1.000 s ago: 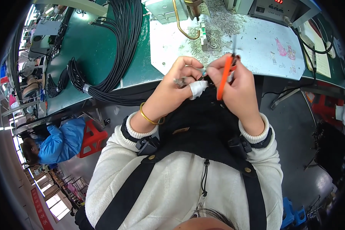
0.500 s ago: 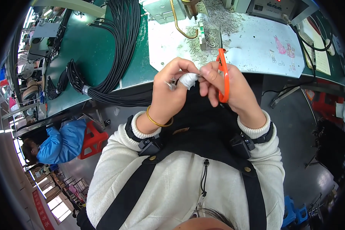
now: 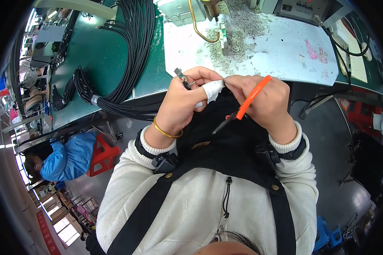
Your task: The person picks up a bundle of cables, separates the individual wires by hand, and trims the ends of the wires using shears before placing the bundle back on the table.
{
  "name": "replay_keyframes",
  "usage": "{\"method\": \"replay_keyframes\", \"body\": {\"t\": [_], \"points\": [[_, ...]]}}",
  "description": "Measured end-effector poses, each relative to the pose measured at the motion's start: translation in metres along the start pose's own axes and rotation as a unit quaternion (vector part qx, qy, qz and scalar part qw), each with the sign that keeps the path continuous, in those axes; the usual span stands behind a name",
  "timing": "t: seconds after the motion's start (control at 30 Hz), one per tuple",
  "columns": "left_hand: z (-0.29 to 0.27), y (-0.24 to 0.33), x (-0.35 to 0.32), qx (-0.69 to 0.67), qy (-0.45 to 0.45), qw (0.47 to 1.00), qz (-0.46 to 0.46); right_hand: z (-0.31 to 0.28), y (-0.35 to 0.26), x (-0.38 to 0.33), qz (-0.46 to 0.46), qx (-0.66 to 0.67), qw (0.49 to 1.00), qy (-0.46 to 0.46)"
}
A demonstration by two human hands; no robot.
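Above my apron, my left hand is closed around a small metal connector with thin coloured wires, which pokes out beside the index finger. White tape wraps that hand's thumb. My right hand holds orange-handled scissors in its curled fingers, the dark blade pointing down and to the left. Thumb and forefinger of the right hand meet the left fingertips in a pinch. Whatever small part lies between them is too hidden to make out.
A bundle of black cables lies on the green table at left. Ahead, small metal pieces litter a white board under a machine head. A seated person in blue is at far left.
The scissors have swung round in my right hand, so the blade now points down toward me instead of away. The left hand has turned, and the connector shows higher beside the index finger.
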State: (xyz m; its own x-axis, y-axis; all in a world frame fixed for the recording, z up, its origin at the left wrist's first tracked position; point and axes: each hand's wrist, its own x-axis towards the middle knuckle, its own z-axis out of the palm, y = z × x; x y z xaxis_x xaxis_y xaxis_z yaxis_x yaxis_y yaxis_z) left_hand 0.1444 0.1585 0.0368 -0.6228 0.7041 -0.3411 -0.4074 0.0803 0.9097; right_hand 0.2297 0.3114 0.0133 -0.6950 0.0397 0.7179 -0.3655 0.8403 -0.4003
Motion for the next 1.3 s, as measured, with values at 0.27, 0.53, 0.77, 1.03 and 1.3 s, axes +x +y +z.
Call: {"method": "replay_keyframes", "body": {"t": [0.27,0.53,0.77,1.03,1.3], "points": [[0.01,-0.006,0.002,0.129,0.07,0.978,0.147,0.015,-0.018,-0.006,0.314,0.34,0.885,0.05],[0.007,0.007,0.001,0.013,0.048,0.997,0.057,0.002,-0.018,-0.009,0.335,0.253,0.905,-0.068],[0.014,0.01,0.003,0.047,0.07,0.988,0.128,0.013,-0.023,-0.015,0.304,0.126,0.936,-0.124],[-0.01,0.02,0.036,-0.044,0.011,0.998,-0.032,0.012,-0.014,-0.009,0.445,0.393,0.8,-0.081],[-0.014,0.025,0.068,-0.081,0.03,0.996,-0.006,0.014,0.017,0.04,0.475,0.391,0.788,0.041]]}}
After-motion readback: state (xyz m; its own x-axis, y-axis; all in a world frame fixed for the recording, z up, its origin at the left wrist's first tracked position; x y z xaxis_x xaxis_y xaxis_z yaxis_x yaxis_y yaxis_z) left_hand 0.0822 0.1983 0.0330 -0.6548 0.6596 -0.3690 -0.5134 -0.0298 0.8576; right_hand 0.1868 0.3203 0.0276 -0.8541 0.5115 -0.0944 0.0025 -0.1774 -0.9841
